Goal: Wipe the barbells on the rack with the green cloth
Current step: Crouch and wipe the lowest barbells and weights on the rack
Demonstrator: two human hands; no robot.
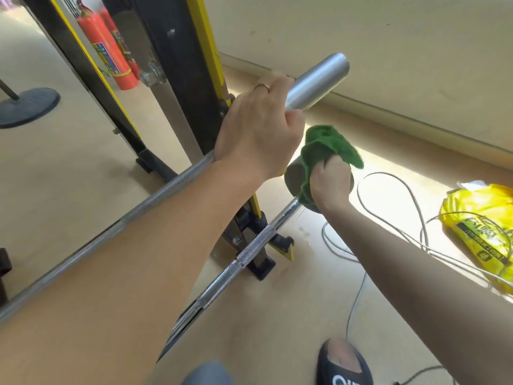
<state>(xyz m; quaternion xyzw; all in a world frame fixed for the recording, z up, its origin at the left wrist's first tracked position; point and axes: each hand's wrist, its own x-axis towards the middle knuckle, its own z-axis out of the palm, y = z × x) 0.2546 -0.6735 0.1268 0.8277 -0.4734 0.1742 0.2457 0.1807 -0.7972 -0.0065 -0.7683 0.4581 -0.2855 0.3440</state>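
Observation:
Two steel barbells lie on a black and yellow rack (183, 79). My left hand (258, 126) grips the smooth sleeve of the upper barbell (319, 79), whose shaft runs down to the lower left. Below it, the lower barbell (249, 248) has a knurled shaft and a dark sleeve end. My right hand (330, 182) holds the green cloth (327, 145) bunched around that sleeve end. The cloth hides most of the sleeve.
Red fire extinguishers (105, 51) stand behind the rack. A grey cable (388, 218) loops over the beige floor to the right, beside a yellow plastic bag (483, 226). A round black base (25, 107) sits at the left. My slippered foot (344, 362) is at the bottom.

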